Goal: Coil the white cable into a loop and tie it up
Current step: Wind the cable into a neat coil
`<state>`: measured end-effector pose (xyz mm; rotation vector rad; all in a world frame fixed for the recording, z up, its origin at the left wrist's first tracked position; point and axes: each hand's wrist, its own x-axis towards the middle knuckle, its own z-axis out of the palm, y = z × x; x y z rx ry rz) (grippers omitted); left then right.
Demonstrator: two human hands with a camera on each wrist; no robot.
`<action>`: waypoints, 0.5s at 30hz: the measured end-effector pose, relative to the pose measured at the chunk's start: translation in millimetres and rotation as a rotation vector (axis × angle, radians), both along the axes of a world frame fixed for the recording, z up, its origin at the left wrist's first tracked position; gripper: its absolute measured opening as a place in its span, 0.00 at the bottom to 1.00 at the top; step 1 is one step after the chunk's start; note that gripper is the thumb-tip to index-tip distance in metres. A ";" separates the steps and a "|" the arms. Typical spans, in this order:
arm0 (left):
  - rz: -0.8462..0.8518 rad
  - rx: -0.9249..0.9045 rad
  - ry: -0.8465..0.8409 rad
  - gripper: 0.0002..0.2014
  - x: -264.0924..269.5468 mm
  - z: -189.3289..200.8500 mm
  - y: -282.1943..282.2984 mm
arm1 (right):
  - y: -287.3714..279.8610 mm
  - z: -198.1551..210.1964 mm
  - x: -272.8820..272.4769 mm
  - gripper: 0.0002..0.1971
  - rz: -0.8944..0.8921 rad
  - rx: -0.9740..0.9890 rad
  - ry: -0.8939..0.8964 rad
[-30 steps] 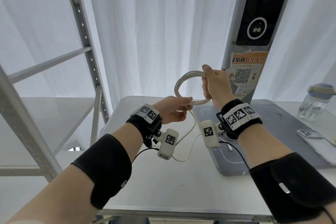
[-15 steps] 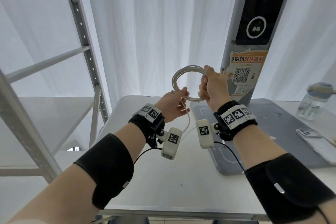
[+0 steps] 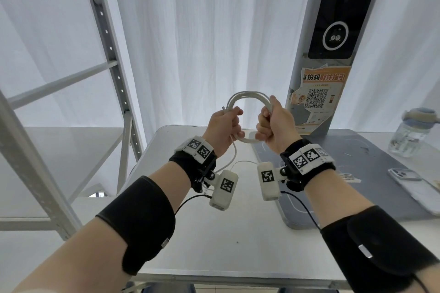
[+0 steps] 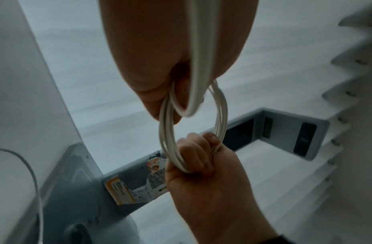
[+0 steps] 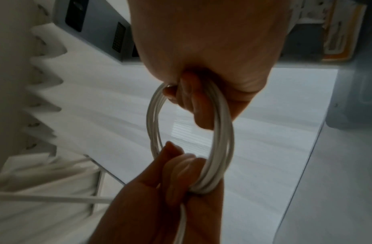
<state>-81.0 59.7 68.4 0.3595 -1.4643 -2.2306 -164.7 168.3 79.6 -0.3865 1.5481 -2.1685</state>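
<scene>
Both grips closed on the coiled white round cable [image 3: 247, 100]: left hand [image 3: 222, 127] on its left side, right hand [image 3: 273, 126] opposite. Coil held above the white bench [image 3: 202, 233]; a loose tail hung below the left hand.

A: What does the white cable [image 3: 247, 98] look like?

B: Thin and round, wound into several turns that make one ring. The ring stands roughly upright in the air, at the middle of the head view, above a table's far edge.

A: Is it bound?

B: No tie shows. Two fists keep the turns together (one on each side of the ring).

A: Any slack?

B: Yes. One strand [image 3: 232, 162] drops from the ring's lower left and curves down toward the table. A short end [image 3: 224, 108] pokes out at the ring's upper left.

A: And close up?

B: In the left wrist view the turns [image 4: 219, 113] lie nearly parallel.
</scene>
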 end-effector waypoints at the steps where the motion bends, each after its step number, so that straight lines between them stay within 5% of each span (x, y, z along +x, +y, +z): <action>1: 0.001 -0.070 -0.034 0.08 1.1 -0.5 -1.2 | 1.9 -0.2 -0.9 0.28 -0.002 0.040 0.037; 7: -0.081 -0.383 -0.175 0.14 6.1 2.3 -3.4 | 5.8 6.1 -5.7 0.30 -0.018 0.359 0.395; 15: -0.118 -0.431 -0.265 0.34 9.6 1.8 -5.0 | 0.7 2.6 -1.1 0.27 -0.023 0.555 0.578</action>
